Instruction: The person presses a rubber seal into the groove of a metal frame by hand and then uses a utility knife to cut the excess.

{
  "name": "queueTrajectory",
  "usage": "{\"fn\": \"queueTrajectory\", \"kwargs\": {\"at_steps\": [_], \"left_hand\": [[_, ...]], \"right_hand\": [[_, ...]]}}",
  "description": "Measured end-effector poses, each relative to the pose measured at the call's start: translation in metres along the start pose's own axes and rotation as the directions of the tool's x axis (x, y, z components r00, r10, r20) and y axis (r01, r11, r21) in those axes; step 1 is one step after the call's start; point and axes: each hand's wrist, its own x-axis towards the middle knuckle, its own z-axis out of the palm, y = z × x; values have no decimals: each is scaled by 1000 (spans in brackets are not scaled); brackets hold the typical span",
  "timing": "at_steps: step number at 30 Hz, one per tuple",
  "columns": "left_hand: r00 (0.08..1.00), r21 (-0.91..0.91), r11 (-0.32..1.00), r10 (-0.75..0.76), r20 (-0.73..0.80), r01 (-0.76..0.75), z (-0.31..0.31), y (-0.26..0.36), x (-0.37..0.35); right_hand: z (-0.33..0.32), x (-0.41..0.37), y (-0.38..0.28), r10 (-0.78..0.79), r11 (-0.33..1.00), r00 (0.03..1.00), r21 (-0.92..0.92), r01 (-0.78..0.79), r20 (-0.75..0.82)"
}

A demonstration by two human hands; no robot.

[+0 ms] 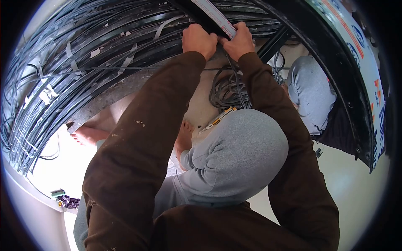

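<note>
At the top centre, my left hand (199,40) is closed at the left side of a black strip (205,19) that carries a white label with red print. My right hand (238,41) is closed at the strip's lower right end, close beside my left. What the fingertips grip is partly hidden. A thin dark cable (235,71) runs down from between my hands towards a coil of grey cable (222,92) on the floor. Bundled black cables (109,46) stretch behind and to the left of my hands.
A yellow-handled tool (220,119) lies beside my grey-clad knee (247,150). Another person's grey-clad knee (312,90) is at the right, behind a large curved black panel (339,71) with printed covering. A thin cable crosses below my hands. Small items lie at lower left.
</note>
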Motion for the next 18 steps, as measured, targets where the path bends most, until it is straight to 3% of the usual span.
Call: {"fn": "queueTrajectory", "kwargs": {"at_steps": [2,8,11,18], "left_hand": [[1000,-16,1000,-7,12,7,-1,1,1],[994,-116,988,-102,50,107,-10,13,-9],[995,-94,993,-60,78,67,-13,17,-10],[996,-67,996,-47,75,52,-12,14,-9]], "right_hand": [[-3,0,2,-7,1000,1000,20,6,19],[-2,-3,35,-263,937,965,239,254,5],[-2,-11,25,-269,958,962,85,272,-55],[0,-8,30,-239,960,971,146,238,-12]]}}
